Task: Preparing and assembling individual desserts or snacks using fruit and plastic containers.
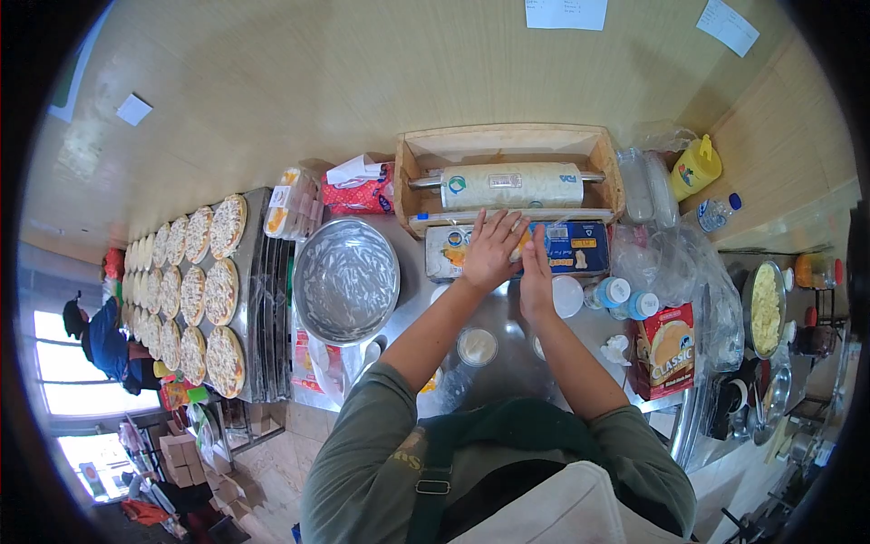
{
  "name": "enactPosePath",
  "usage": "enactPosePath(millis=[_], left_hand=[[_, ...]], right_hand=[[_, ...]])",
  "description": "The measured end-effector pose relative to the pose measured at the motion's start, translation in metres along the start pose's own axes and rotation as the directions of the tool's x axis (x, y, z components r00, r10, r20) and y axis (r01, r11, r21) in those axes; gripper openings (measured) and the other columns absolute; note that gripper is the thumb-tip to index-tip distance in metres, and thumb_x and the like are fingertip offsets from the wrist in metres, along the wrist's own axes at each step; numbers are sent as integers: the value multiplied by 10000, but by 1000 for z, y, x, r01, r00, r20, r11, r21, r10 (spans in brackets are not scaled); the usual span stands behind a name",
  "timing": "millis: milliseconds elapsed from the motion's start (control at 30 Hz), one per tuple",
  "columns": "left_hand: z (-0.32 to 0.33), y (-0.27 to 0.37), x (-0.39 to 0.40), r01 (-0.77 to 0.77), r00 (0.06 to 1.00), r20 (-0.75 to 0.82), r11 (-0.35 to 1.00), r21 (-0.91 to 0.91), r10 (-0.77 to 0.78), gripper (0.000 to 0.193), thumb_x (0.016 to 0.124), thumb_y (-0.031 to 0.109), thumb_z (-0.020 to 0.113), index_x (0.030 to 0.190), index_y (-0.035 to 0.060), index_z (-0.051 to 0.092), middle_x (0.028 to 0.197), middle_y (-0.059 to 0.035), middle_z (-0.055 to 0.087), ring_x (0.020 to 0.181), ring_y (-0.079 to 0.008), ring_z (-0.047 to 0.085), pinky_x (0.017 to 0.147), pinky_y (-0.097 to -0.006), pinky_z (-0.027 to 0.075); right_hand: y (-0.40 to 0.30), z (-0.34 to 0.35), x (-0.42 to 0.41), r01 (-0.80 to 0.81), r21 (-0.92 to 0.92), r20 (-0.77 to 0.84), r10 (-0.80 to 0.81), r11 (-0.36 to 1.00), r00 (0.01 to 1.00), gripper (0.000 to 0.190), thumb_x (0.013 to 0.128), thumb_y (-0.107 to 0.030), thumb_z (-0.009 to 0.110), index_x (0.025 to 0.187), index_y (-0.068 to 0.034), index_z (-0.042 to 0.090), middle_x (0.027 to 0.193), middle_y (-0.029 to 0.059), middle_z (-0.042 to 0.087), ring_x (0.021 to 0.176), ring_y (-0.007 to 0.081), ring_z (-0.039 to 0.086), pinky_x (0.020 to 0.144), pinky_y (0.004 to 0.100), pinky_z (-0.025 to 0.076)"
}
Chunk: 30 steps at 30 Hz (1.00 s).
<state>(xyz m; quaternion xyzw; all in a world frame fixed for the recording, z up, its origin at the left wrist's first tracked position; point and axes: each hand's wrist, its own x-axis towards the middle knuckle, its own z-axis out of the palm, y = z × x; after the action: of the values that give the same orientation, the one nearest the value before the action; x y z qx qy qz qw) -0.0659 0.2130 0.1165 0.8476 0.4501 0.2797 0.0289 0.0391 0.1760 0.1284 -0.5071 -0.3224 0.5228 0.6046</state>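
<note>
My left hand (491,253) lies spread, its fingers over a long cardboard box (445,253) in front of a wooden dispenser. Close beside it my right hand (535,282) is turned on edge, fingers extended. Whether the two hands touch, or a small thing lies between them, I cannot tell. The dispenser (510,132) holds a roll of printed film (511,185) on a metal rod. Below the hands stands a small round cup with pale contents (477,347). A white round lid (567,296) is right of my right hand. Left stands a metal bowl (346,281) smeared with white residue.
Topped pizza bases (224,292) cover stacked trays at left. Packed containers (292,204) and a red tissue pack (358,190) stand behind the bowl. Blue-labelled bottles (616,291), a red carton (665,350), plastic bags (652,258) and a yellow jug (696,168) are at right. A person (105,340) is far left.
</note>
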Motion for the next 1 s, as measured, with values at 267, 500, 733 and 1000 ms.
enactPosePath(millis=[267, 500, 733, 1000], left_hand=[[-5, 2, 4, -17, 1000, -11, 972, -235, 15, 719, 582, 149, 664, 1228, 75, 357, 1217, -133, 402, 1134, -301, 363, 972, -489, 197], [-20, -13, -19, 89, 988, -80, 907, -412, -133, 749, 603, 126, 641, 1263, 73, 290, 1297, -211, 254, 1213, -341, 243, 991, -454, 175], [-19, -26, -48, 310, 919, -169, 917, -253, -357, 262, 595, 97, 679, 841, 62, 593, 895, -102, 535, 873, -279, 490, 757, -347, 399], [-12, -25, -27, 370, 915, -43, 876, -310, -401, 66, 653, 53, 602, 713, 45, 628, 712, -107, 572, 650, -263, 556, 614, -331, 445]], right_hand=[[23, -14, 11, -173, 358, 132, 134, 918, 982, 449, 898, -221, 377, 1286, -30, 252, 1322, 99, 277, 1207, 163, 261, 983, 271, 212], [31, -19, 15, 25, 65, -9, -25, 998, 1000, 254, 853, -141, 479, 1066, -11, 526, 1126, 94, 403, 1058, 163, 390, 906, 263, 320], [30, -18, 13, 94, -201, -25, -101, 975, 995, 230, 837, -135, 499, 1033, -26, 546, 1064, 105, 432, 1009, 180, 423, 885, 259, 332], [39, -16, 17, 185, -244, -3, -191, 952, 982, 208, 837, -110, 490, 1018, -20, 540, 1016, 106, 505, 948, 172, 475, 848, 259, 360]])
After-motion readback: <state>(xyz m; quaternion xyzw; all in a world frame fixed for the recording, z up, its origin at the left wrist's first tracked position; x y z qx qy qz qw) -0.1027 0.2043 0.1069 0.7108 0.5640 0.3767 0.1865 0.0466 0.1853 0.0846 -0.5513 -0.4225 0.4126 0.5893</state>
